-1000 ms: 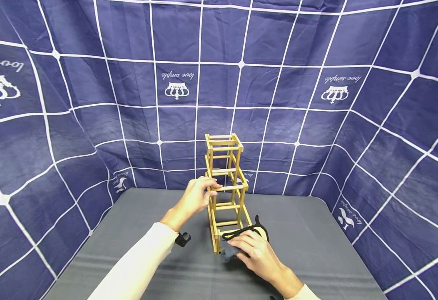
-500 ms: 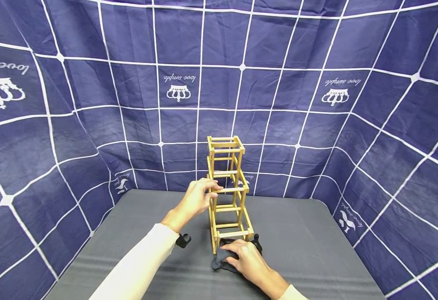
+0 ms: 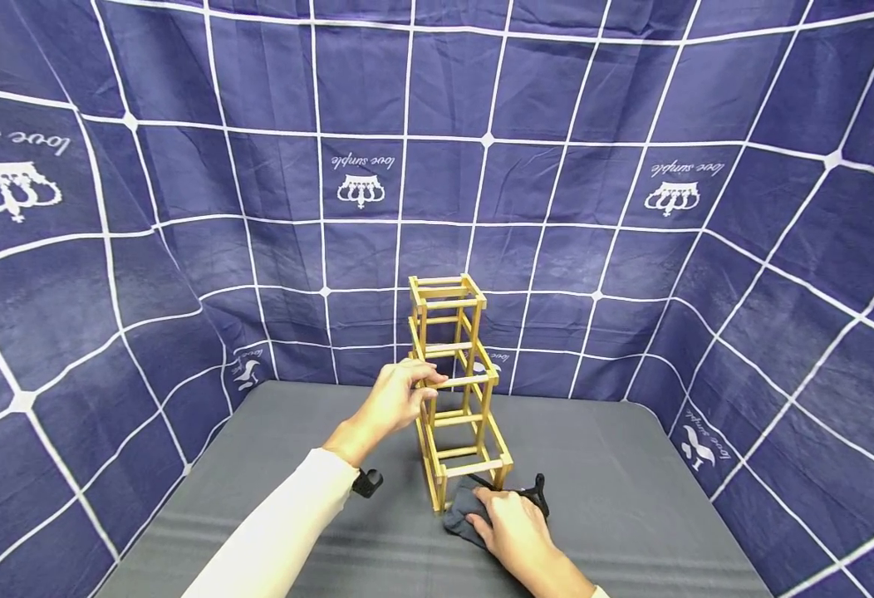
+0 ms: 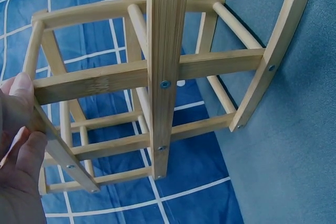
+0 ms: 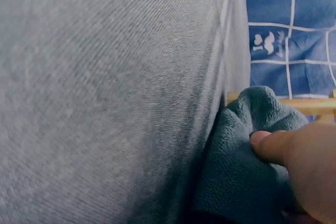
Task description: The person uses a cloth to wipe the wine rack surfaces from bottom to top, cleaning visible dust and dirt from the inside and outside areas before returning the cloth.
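A tiered bamboo rack (image 3: 474,468), stepped from a low front to a tall back, stands on the grey surface in the head view. My left hand (image 3: 392,400) pinches a rail of its middle tier. The left wrist view shows thumb and fingers (image 4: 20,85) at a corner of the rack frame (image 4: 164,108). By the rack's front foot, my right hand (image 3: 515,527) holds a grey-blue plush cloth (image 3: 464,503) with black trim. The thumb presses into the bunched cloth (image 5: 241,177) in the right wrist view; the other fingers are mostly hidden there.
Grey fabric covers the work surface (image 3: 295,531). Behind it and at both sides hangs a blue curtain (image 3: 437,183) with white grid lines. A black strap (image 3: 367,482) sits at the left wrist, and a black loop (image 3: 540,483) sticks out from the cloth.
The right hand has moved the cloth down the rack's front corner to its foot, first left and then slightly right. The cloth's yellow side is now out of sight. My left hand keeps its place.
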A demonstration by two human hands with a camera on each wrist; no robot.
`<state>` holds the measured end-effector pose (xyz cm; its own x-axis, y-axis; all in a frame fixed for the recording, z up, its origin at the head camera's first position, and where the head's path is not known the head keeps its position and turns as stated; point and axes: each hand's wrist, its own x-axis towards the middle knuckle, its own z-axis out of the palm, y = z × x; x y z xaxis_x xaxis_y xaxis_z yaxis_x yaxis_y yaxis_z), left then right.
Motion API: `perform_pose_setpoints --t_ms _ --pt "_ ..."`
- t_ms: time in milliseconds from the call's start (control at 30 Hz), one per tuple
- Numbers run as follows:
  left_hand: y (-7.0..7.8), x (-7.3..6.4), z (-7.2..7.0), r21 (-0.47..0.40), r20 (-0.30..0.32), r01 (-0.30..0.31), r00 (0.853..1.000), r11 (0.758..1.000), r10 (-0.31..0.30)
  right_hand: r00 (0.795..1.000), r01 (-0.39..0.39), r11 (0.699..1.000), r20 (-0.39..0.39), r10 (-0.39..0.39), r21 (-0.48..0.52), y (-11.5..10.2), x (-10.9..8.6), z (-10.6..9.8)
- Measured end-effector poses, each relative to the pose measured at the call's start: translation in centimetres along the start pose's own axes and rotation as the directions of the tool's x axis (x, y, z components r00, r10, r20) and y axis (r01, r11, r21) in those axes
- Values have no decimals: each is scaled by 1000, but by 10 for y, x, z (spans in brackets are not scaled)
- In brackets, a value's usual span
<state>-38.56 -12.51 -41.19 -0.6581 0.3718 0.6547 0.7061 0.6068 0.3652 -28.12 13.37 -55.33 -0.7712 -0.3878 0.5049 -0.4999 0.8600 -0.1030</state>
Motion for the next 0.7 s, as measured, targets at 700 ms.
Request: perform_pose_setpoints --t_ms 700 --pt "3 0 4 3 -45 -16 999 1000 16 981 -146 921 -66 181 360 16 -12 -20"
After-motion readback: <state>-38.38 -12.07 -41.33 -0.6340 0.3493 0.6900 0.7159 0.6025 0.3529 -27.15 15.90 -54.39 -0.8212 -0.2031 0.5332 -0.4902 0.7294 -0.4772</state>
